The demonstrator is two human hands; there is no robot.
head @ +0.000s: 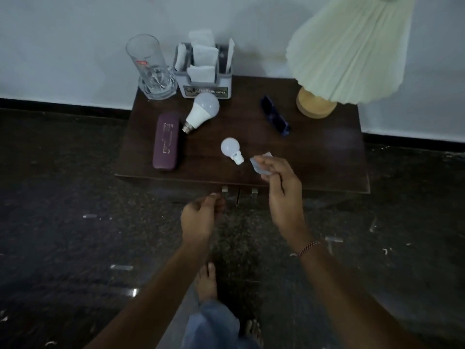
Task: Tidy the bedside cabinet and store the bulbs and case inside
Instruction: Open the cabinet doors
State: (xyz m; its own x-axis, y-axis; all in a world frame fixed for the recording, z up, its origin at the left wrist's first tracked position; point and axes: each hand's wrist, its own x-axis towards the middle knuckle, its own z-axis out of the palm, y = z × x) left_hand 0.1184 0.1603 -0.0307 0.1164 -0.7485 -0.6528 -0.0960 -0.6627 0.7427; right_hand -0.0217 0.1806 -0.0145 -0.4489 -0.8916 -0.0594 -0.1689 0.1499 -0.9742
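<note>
Case point(165, 141) lengthwise front-to-back, large bulb point(202, 111) cap front-left, right hand point(279, 182) pinching wrapper point(261, 167)

Organizer plate: on the grey tissue organizer point(204, 89) you can read "OPEL"; the rest is blurred.
Glass label: the red mark on the glass point(151, 69) is illegible.

Dark brown cabinet point(314, 157); white bulbs point(204, 110) point(230, 148); maroon case point(166, 143) with gold marks; pleated cream lampshade point(352, 46); dark speckled floor point(63, 222).
</note>
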